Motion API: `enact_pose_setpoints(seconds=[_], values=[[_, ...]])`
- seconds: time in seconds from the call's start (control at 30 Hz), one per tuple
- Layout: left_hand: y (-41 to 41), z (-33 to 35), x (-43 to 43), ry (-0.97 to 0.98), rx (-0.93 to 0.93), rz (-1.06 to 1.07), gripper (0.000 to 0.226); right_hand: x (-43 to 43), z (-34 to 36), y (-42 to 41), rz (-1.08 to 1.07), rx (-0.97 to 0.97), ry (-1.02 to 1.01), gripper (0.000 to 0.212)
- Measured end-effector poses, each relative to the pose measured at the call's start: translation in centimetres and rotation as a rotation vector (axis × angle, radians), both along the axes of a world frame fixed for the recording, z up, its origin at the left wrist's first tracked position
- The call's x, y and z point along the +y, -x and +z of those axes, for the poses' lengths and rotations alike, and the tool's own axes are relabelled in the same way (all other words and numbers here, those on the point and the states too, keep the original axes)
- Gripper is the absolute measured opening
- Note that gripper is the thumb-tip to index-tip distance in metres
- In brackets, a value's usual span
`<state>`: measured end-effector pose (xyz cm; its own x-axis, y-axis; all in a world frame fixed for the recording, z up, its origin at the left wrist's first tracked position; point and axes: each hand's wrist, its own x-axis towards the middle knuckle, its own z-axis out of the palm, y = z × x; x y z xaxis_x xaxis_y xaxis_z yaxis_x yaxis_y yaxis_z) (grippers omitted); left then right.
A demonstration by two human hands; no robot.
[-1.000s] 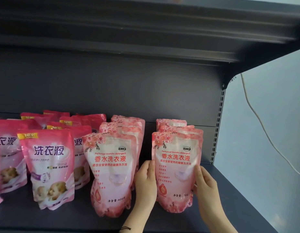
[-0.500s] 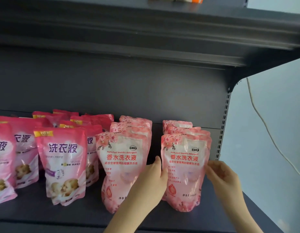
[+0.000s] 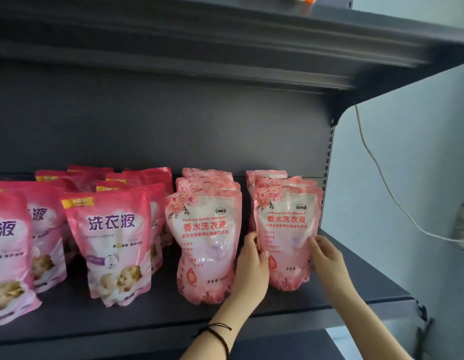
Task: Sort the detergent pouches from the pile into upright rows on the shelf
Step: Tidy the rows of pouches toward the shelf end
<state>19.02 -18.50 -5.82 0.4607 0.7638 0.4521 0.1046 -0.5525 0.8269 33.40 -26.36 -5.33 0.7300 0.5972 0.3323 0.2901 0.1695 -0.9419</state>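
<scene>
On the dark shelf (image 3: 355, 279), seen from the head camera, the front floral pouch (image 3: 286, 237) stands upright at the head of the rightmost row, with more pouches of its kind lined up behind it. The left hand (image 3: 251, 258) curls round its left edge and the right hand (image 3: 327, 255) pinches its right edge, so both hands grip it. Just beside it stands a second floral row (image 3: 205, 245), then the darker pink pouches (image 3: 114, 245) further left. A black bracelet (image 3: 220, 333) circles the left wrist.
</scene>
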Motion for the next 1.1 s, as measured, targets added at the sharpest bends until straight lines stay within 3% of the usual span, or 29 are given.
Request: enact_pose_setpoints(seconds=[0.23, 0.57, 0.77, 0.97, 1.1], values=[[0.2, -0.8, 0.4, -0.008, 0.028, -0.010, 0.026, -1.2, 0.0, 0.0, 0.044, -0.002, -0.001, 0.022], [1.1, -1.7, -0.2, -0.011, 0.014, -0.031, 0.025, -1.6, -0.4, 0.1, 0.065, 0.000, 0.007, 0.023], [2.9, 2.3, -1.0, -0.020, 0.223, -0.159, 0.030, -2.5, 1.2, -0.7, 0.155, -0.047, 0.128, 0.020], [5.0, 12.0, -2.7, -0.377, 0.309, -0.002, 0.058, -2.6, 7.9, -2.9, 0.115, -0.140, 0.075, 0.017], [3.1, 19.9, -0.4, -0.690, 0.304, 0.073, 0.026, -0.4, 12.9, -5.7, 0.026, -0.316, 0.104, 0.018]])
